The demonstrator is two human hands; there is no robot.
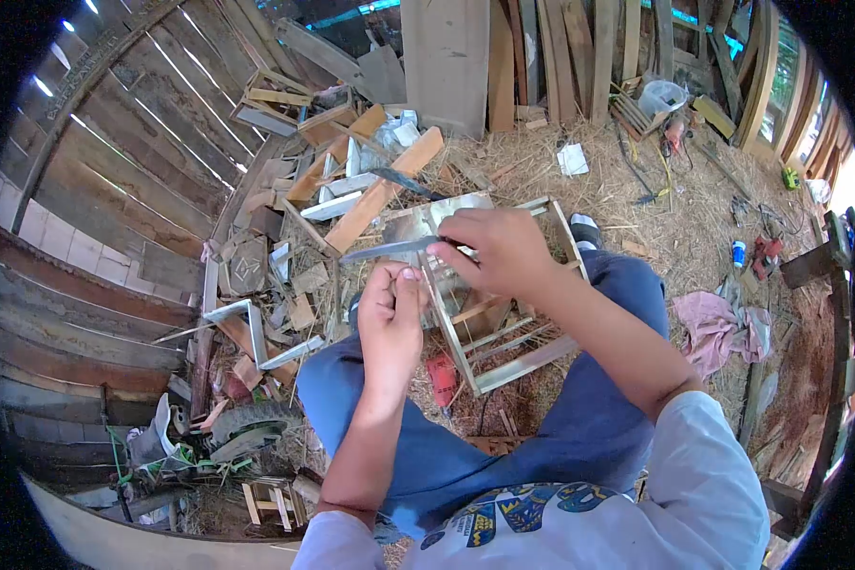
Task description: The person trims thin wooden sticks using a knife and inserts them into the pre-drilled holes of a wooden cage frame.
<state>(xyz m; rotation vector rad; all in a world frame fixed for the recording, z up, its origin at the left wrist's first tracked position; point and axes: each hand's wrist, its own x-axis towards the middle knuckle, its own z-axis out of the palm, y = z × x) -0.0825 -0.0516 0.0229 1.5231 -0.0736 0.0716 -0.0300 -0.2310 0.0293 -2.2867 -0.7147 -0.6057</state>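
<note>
In the head view, the right hand (499, 252) has its fingers closed around the handle of a knife (389, 250), whose blade points across to the left, above the left hand (389, 309). The left hand's fingers are curled in with the thumb upright, just beside the blade; whether they pinch something small or touch the knife, I cannot tell. Below the right hand, a rectangular wooden frame (527, 371) with slats inside it stands between the person's legs, which are in blue trousers (627, 294). A red power tool (442, 380) lies just beside the frame's left edge.

The floor (532, 171) is strewn with wood shavings. To the left is a heap of offcuts, with an orange-brown board (389, 190) across it. Planks (446, 66) lean at the back, and a pink cloth (711, 332) lies to the right.
</note>
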